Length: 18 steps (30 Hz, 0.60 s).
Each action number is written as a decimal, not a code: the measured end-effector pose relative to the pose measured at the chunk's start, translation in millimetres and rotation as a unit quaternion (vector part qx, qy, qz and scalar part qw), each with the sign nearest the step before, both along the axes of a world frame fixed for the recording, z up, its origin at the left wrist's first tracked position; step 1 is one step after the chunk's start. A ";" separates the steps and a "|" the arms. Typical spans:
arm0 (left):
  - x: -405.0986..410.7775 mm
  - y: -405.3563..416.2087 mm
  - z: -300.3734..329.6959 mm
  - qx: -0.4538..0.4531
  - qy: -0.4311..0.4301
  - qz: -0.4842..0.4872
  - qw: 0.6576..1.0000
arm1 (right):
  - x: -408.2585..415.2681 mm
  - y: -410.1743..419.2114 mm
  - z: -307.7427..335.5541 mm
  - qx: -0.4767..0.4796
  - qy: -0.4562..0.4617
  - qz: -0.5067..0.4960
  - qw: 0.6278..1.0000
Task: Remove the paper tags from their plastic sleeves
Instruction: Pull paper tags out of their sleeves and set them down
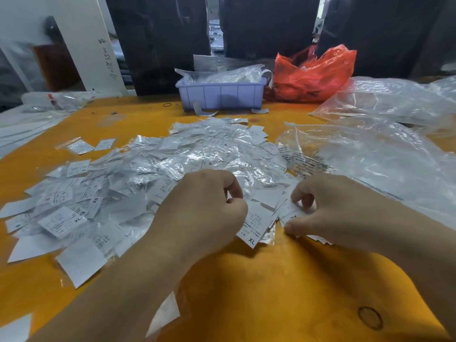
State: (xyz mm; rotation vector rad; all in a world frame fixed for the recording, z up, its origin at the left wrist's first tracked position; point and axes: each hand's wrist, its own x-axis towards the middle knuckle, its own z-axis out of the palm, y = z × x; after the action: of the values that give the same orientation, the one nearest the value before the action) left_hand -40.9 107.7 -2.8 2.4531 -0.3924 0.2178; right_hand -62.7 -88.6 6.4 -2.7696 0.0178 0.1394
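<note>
The left hand is pinching a white XL paper tag between thumb and curled fingers, while the right hand is pinching another XL tag just beside it, over the orange table. A crinkled plastic sleeve is lying under the grips. Both look featherlight; the film is probably slippery, the paper creasable, so gripping the tag's exposed edge seems best.

A lilac plastic bin stands at the far edge of the orange worktop, with a crumpled red plastic bag just beside it on the right. Large clear plastic bags lie heaped along the right side. A small black rubber band lies left of the bin.
</note>
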 end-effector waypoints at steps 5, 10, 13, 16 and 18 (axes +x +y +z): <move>0.8 -1.4 -0.8 -0.018 0.027 -0.020 0.999 | 2.9 -3.4 -3.7 0.022 -0.036 0.000 0.999; 0.9 -1.2 -3.5 -0.032 0.042 -0.041 0.998 | 3.9 -5.9 -6.4 0.053 -0.091 -0.003 0.994; 1.4 -1.6 -5.3 -0.043 0.053 -0.057 0.996 | 3.3 -6.0 -4.3 0.114 -0.129 -0.016 0.985; 0.7 -2.6 -7.4 -0.038 0.063 -0.072 0.995 | 3.3 -5.3 -0.1 0.179 -0.168 -0.025 0.969; 0.4 -3.6 -9.4 -0.033 0.063 -0.076 0.995 | 2.7 -4.6 2.0 0.222 -0.190 -0.023 0.956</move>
State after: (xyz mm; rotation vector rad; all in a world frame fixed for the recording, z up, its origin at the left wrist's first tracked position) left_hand -40.5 104.1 -12.2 2.3450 -0.5061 0.0101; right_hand -60.0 -93.3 8.4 -2.3006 -0.0430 -0.3612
